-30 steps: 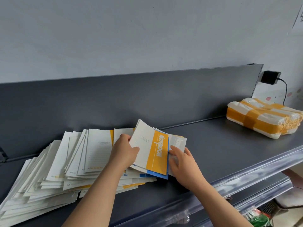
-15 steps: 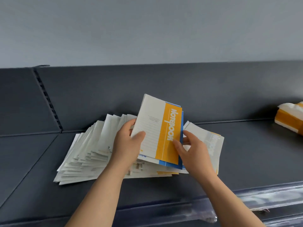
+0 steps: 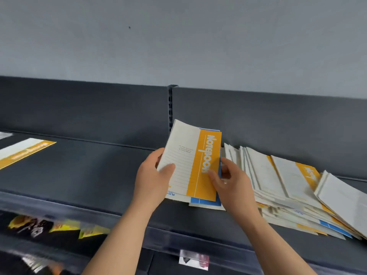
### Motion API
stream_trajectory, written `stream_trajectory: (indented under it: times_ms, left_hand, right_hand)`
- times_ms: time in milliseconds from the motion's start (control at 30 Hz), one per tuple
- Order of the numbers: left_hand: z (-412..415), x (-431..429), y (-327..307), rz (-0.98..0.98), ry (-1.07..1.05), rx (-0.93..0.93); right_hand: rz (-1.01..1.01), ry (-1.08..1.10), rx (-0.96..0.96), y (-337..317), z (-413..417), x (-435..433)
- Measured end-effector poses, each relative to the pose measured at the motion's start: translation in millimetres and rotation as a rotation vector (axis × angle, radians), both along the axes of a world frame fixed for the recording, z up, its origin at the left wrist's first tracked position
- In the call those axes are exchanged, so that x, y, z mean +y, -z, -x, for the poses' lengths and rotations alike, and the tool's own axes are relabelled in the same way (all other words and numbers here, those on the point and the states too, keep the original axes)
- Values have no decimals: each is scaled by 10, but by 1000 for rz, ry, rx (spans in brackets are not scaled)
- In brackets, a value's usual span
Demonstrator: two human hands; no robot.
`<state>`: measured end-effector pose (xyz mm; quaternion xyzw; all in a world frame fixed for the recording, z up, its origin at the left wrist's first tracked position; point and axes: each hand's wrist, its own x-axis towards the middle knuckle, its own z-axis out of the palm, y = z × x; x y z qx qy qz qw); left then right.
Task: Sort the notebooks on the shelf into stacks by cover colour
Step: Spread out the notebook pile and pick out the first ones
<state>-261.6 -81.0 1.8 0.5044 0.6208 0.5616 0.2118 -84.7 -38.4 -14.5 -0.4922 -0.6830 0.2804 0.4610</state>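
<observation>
Holding a small bunch of notebooks up over the shelf (image 3: 89,167), 2 hands meet nr the middle. Count in the bunch: 1 orange notebook (image 3: 188,161) on top, cover facing the camera, white w/ an orange band down its right side & white lettering. Under it is at least 1 blue notebook (image 3: 206,201), only its blue edge & bottom corner showing. More white covers sit behind; no. can't be told. The left hand (image 3: 153,179) grips the bunch's left edge, thumb flat on the front cover, fingers hidden behind. The right hand (image 3: 232,185) pinches the right edge, thumb on the orange band, fingers curled round the back. The bunch is tilted, top leaning away; whether its bottom edge touches the shelf can't be told.

Right of the hands: 1 heap of notebooks (image 3: 294,195), fanned & slumped on the shelf, too many to count. Mostly white sides up, 1 orange band clearly face-up, a few orange & blue edges poking out on the near side.

Far left: 1 lone notebook (image 3: 23,151), orange band up, lies flat, well apart from bunch & heap. Something white beyond it is cut off by the edge.

So the dark grey shelf carries heap + lone notebook. Behind it is a dark back panel (image 3: 79,110), split by 1 slotted upright (image 3: 170,108), w/ a pale wall (image 3: 178,36) above. A clear strip (image 3: 59,203) runs along the shelf front. Below it are yellow packets (image 3: 63,228), blurred, no. unclear, & 1 label (image 3: 193,259).
</observation>
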Motion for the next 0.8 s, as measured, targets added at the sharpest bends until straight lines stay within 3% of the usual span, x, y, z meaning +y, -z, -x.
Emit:
stream_trajectory:
  times_ms: [400,800]
  left_hand:
    - [2234,-824,172,157,-261,85]
    - [3377,-691,300,250,-246,92]
  right_hand:
    - [74,-213,2,213,2319,-496]
    - [112,-268,-93,326,3476,-268]
